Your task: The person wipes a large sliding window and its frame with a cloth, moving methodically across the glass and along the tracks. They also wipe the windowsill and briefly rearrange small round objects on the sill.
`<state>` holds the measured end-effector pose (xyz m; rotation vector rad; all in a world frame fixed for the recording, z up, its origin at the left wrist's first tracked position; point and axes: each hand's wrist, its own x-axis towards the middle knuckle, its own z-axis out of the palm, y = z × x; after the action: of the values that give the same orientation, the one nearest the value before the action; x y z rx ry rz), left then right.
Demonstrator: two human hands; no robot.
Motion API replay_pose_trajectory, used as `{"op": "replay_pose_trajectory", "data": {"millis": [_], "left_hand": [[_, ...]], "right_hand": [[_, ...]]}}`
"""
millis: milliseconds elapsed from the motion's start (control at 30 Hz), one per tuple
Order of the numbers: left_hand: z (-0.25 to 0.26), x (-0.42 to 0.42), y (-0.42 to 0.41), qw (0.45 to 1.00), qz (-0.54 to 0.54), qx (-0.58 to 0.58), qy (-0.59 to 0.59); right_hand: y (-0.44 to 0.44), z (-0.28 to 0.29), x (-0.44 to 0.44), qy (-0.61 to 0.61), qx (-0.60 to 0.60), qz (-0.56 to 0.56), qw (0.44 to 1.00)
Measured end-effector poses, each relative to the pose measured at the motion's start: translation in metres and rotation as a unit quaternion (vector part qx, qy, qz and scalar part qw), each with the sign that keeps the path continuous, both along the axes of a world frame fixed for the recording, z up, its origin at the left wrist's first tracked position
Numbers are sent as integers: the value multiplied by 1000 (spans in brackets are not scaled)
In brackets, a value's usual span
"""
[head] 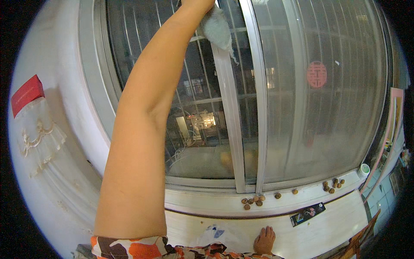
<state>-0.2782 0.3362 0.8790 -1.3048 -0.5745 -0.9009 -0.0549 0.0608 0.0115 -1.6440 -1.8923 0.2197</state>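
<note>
My left arm reaches up across the window, and my left hand (198,4) is cut off by the top edge, its fingers out of sight. From it hangs a pale blue-grey cloth (218,30) with a frayed lower corner, lying over the upright frame of a sliding window (226,84). Low in the picture, my right hand (264,240) rests palm down on a white tabletop (310,239), holding nothing. Just left of it lies a clear plastic bag (220,234), partly covered by my patterned clothing.
Several walnuts (254,201) sit along the white windowsill (220,204), with a small white cup (364,170) at its right end. A dark printed box (307,214) is on the tabletop. At left, a red box (28,95) tops a lace-trimmed cover (45,136). A wooden chair (359,241) stands lower right.
</note>
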Motion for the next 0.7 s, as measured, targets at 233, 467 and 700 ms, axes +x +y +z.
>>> {"op": "replay_pose_trajectory", "data": {"millis": [233, 467, 700], "left_hand": [[-73, 4, -2, 997, -79, -18, 7], [-90, -3, -3, 997, -67, -37, -10], [-178, -58, -6, 981, -161, -90, -54]], "right_hand": [[3, 7, 3, -29, -26, -28, 999], [6, -3, 3, -25, -2, -18, 1000], [1, 8, 1, -21, 30, -4, 999]]}}
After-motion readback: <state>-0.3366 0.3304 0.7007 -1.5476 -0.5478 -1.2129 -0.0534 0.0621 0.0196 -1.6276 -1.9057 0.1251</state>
